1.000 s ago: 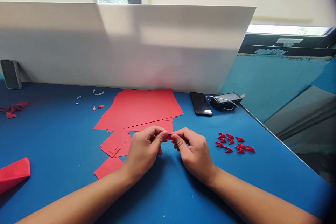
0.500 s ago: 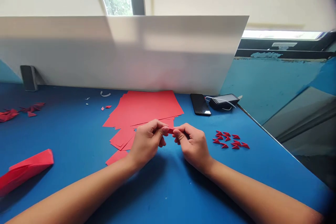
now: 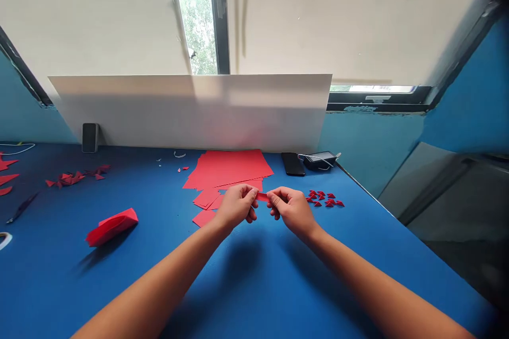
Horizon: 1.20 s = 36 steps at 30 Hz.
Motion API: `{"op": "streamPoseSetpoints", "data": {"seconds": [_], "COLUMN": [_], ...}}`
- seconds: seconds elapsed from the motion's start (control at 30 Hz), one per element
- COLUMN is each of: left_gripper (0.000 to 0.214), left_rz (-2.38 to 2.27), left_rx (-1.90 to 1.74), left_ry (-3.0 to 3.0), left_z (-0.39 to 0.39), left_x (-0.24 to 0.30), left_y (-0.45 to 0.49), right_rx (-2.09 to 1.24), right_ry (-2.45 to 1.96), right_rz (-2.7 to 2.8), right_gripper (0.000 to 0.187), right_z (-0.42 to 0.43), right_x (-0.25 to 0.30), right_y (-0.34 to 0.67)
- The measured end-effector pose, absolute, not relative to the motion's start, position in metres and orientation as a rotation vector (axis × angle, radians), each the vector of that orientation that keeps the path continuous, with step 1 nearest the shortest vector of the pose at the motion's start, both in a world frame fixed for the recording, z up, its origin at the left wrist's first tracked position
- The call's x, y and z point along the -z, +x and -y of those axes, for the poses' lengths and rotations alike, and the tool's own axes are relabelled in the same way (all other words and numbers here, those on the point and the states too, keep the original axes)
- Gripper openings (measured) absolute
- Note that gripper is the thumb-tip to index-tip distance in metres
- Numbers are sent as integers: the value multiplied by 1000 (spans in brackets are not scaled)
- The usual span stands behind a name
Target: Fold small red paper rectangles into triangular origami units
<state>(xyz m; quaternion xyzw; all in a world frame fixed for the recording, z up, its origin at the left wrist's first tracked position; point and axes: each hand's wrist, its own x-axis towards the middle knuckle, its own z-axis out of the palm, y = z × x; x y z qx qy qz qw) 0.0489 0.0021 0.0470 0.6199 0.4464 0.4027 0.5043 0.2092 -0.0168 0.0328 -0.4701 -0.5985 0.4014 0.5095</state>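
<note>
Both hands meet above the blue table [image 3: 254, 286]. My left hand [image 3: 236, 205] and my right hand [image 3: 291, 207] each pinch one end of a small folded strip of red paper [image 3: 262, 197], fingers closed on it. Just behind the hands lies a stack of red paper sheets [image 3: 228, 168], with smaller cut red rectangles [image 3: 204, 206] fanned out at its near left corner. To the right of my right hand sits a cluster of several small folded red triangles [image 3: 324, 199].
A white board [image 3: 191, 111] stands upright along the table's back. A black phone [image 3: 292, 163] and a dark box with a white cable [image 3: 320, 159] lie at the back right. A rolled red paper [image 3: 112, 226] and scattered red scraps [image 3: 73, 177] lie left. The table's right edge drops off.
The view has pulled back and tilted up, showing more table and window. My hands kept the same pinch on the red strip and it now shows a little longer between them.
</note>
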Motion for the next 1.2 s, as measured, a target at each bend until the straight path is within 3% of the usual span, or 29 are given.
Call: {"op": "streamPoseSetpoints", "data": {"seconds": [0.33,0.6,0.77,1.2], "left_gripper": [27,28,29,42], "left_rz": [-1067,-1150,-1199,-983], "left_rx": [-822,-701,-750,-955], "left_ry": [1393,1346,1384,1468], "left_z": [3,0,2,7], "left_x": [-15,-6,-7,-2], "left_y": [42,42,46,49], "right_rx": [-1223,-991,-908,-943], "right_ry": [-1095,-1167,-1206,-1097], "right_rz": [1449,1667,1729,1657], "right_gripper": [24,39,20,9], "right_z": [18,20,22,27], "right_x": [0,2,1,3], "right_y": [219,219,219,213]}}
